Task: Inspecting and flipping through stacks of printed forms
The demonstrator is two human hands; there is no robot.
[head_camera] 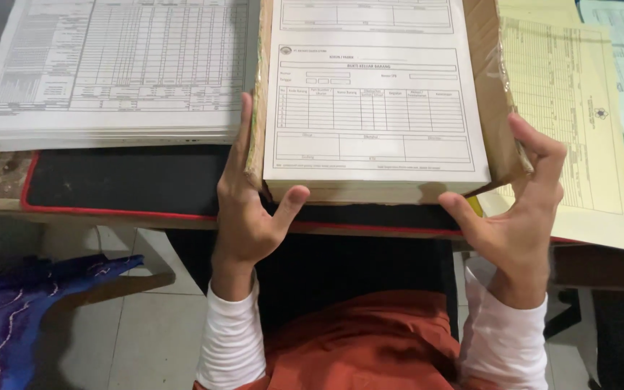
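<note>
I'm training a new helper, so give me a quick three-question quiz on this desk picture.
1. True or false: both hands grip the stack of forms from its sides.
2. What colour are the sheets to the right of the stack? A) yellow B) pink C) green
3. What lies on the desk beyond the left hand?

Key: 1 true, the right hand holds the other side. 2 A. 3 a second pile of white printed forms.

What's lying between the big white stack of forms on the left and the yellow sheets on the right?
In the head view, the stack of white forms on cardboard, held at its sides by the left hand and right hand.
</note>
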